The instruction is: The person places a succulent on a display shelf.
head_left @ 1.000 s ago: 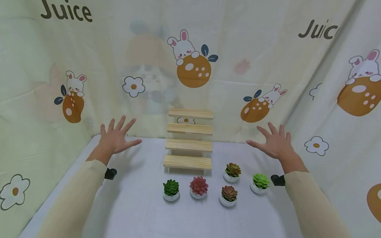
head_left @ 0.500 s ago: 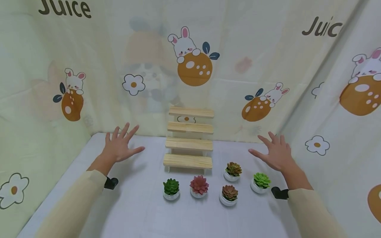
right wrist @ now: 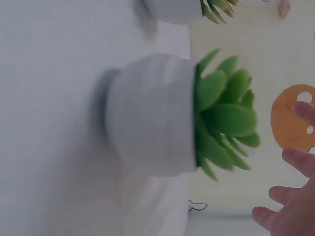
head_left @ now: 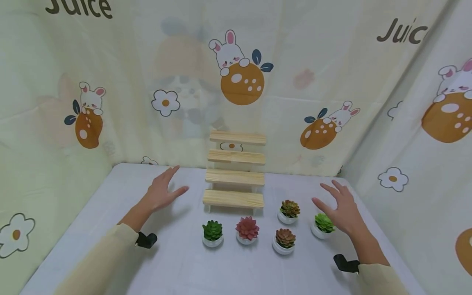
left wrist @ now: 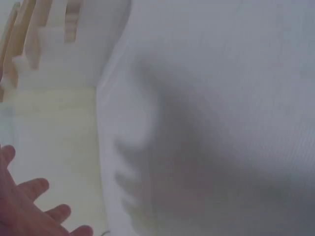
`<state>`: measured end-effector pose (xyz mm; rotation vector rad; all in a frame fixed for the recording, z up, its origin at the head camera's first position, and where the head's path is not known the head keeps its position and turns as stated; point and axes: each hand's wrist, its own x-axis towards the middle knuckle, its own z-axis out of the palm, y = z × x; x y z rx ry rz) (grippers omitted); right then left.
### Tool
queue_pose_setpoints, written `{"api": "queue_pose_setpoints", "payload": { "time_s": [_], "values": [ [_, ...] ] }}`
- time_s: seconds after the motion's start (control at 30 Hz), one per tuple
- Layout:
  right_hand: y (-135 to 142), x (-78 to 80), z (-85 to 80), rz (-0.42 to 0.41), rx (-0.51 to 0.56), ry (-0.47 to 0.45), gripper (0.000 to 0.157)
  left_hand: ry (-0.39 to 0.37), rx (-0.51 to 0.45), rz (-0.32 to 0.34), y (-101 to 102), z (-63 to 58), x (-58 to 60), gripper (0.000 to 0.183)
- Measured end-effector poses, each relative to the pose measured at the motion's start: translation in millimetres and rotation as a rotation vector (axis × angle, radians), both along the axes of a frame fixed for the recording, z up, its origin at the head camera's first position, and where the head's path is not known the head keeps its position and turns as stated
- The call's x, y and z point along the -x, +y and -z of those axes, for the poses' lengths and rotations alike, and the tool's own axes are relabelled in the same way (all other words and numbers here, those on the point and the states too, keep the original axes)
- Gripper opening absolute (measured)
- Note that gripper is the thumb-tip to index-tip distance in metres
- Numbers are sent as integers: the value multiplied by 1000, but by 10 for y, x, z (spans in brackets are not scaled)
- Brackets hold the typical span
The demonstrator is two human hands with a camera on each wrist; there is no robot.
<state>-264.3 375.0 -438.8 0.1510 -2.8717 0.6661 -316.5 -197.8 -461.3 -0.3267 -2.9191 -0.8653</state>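
Note:
My left hand (head_left: 161,191) hovers over the table left of a wooden stepped rack (head_left: 234,198), fingers extended, holding nothing. On the other side my right hand (head_left: 343,208) hangs in the air, fingers spread and slightly bent, beside a bright green succulent (head_left: 324,223) in a white pot. In the right wrist view that green succulent (right wrist: 226,113) fills the middle, with the fingers (right wrist: 283,194) apart from it. More potted succulents stand in front of the rack: a dark green one (head_left: 212,231), a red one (head_left: 247,228), a brown one (head_left: 285,238) and an olive-brown one (head_left: 289,209).
A white cloth covers the table (head_left: 177,262). Behind it and at both sides hangs a cream curtain (head_left: 280,123) printed with rabbits, fruit and flowers. Black wrist cameras sit at the left cuff (head_left: 146,240) and the right cuff (head_left: 346,263).
Both hands have come down and nearer to me from their raised, spread pose. The left has also moved right toward the rack. The rack and succulents have stayed in place.

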Motion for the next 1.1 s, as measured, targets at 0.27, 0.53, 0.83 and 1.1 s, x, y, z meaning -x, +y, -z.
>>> {"api": "queue_pose_setpoints", "payload": {
  "time_s": [0.27, 0.53, 0.83, 1.1],
  "values": [
    [-42, -195, 191, 102, 140, -88, 82, -132, -269, -35, 193, 124, -77, 79],
    [-177, -402, 325, 181, 346, -123, 85, -280, -507, -79, 446, 197, -85, 63],
    [-172, -475, 448, 255, 544, -223, 91, -447, -922, 6, 583, 241, -86, 57],
    [-111, -511, 512, 273, 629, -301, 106, -514, -1018, 60, 641, 235, -46, 56]
  ]
}}
